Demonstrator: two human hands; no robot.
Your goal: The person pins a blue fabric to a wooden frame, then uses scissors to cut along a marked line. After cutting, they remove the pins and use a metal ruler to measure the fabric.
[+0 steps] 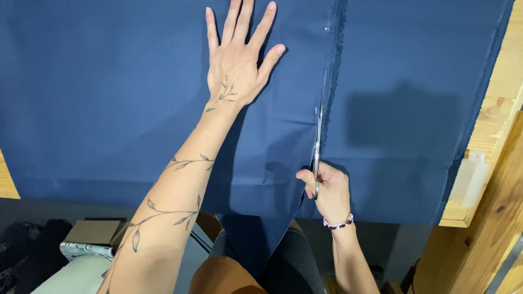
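My left hand [239, 60] lay flat, fingers spread wide, pressing the navy fabric [109, 98] onto the wooden bench [498, 117] toward its far edge. My right hand [327, 190] was closed around the handles of the scissors [317, 147] at the bench's near edge, a beaded bracelet [339, 222] on its wrist. The blades pointed away from me along a seam-like frayed line [332, 60], just right of the left hand. The fabric covered nearly the whole bench; a cut flap [256, 228] hung over the near edge. A pale plastic piece [471, 177] sat at the near right corner.
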